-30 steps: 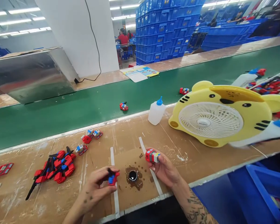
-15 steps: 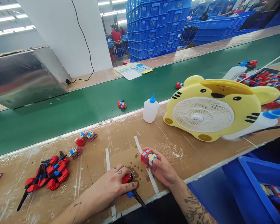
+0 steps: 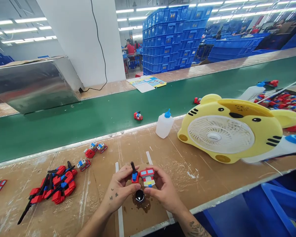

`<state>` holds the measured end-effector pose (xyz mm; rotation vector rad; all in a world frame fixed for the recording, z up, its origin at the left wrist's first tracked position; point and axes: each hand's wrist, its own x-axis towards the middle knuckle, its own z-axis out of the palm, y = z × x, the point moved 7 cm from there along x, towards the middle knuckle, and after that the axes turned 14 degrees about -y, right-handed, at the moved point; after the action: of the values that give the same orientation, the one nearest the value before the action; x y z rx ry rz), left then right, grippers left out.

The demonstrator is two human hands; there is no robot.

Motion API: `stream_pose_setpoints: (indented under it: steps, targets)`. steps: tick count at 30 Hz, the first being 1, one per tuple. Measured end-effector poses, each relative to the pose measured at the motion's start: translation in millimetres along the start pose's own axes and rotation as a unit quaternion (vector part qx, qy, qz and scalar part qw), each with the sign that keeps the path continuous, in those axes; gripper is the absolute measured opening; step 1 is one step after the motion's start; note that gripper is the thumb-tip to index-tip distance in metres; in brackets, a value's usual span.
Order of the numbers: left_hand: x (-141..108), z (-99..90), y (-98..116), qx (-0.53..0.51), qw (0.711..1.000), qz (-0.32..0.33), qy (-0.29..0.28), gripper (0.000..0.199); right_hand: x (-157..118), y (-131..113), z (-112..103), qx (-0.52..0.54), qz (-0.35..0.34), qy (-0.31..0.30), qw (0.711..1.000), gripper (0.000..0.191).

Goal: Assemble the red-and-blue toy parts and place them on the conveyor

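Between finger and thumb, my left hand (image 3: 120,187) grips a red and blue toy arm (image 3: 135,177) whose black rod points upward. Facing it, my right hand (image 3: 165,187) pinches a red, grey and white toy robot torso (image 3: 148,177) with a yellow patch. The two parts meet, or nearly so, side by side; whether they are joined I cannot tell. Just below them a small round cup of dark liquid (image 3: 139,196) stands on the wet cardboard. To the left lies a pile of red toy arms (image 3: 56,184) with black rods, and several loose torsos (image 3: 84,164) sit behind it.
A white squeeze bottle (image 3: 164,125) with a blue cap stands beside a yellow animal-faced fan (image 3: 219,130). Beyond the cardboard worktop runs a green conveyor belt (image 3: 101,121), carrying a toy piece (image 3: 138,116). Blue crates (image 3: 162,42) are stacked behind. A blue bin (image 3: 273,204) is at lower right.
My left hand has lifted the toy arm off the worktop, uncovering the cup. My right hand has turned the torso and brought it beside the arm. The camera view has tilted upward.
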<state>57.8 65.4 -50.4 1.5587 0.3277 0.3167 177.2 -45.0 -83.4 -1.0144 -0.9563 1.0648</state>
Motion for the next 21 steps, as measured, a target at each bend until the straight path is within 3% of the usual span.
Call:
stream_pose_setpoints:
  steps: [3, 7, 10, 13, 15, 17, 18, 21]
  targets:
    - [-0.9, -1.6, -5.0, 0.001, 1.000, -0.019, 0.015, 0.045, -0.8, -12.6, 0.5, -0.170, 0.003, 0.027, 0.985, 0.057]
    - [-0.5, 5.7, -2.4, -0.071, 0.995, 0.028, 0.063, 0.047, 6.4, -34.9, 13.0, -0.377, -0.062, 0.063, 0.922, 0.058]
    - [3.8, 9.3, 4.5, -0.087, 0.985, 0.068, 0.132, 0.053, 20.2, -48.9, 33.3, -0.453, -0.150, 0.072, 0.876, 0.058]
    - [18.4, -0.2, 12.5, -0.076, 0.975, 0.083, 0.192, 0.042, 39.7, -58.4, 43.0, -0.471, -0.202, 0.062, 0.857, 0.060]
    - [43.2, -14.2, 23.7, -0.005, 0.979, 0.093, 0.181, 0.041, 54.9, -59.9, 32.6, -0.456, -0.187, 0.058, 0.868, 0.066]
    - [82.3, -36.4, 34.2, 0.141, 0.976, 0.063, 0.157, 0.048, 67.7, -57.2, 10.1, -0.428, -0.147, 0.068, 0.889, 0.073]
    - [106.1, -51.4, 37.5, 0.254, 0.954, 0.018, 0.155, 0.054, 71.9, -54.7, -2.7, -0.415, -0.127, 0.077, 0.898, 0.073]
    - [183.5, -103.2, 41.9, 0.349, 0.923, -0.056, 0.153, 0.062, 76.5, -44.0, -30.2, -0.404, -0.081, 0.073, 0.908, 0.054]
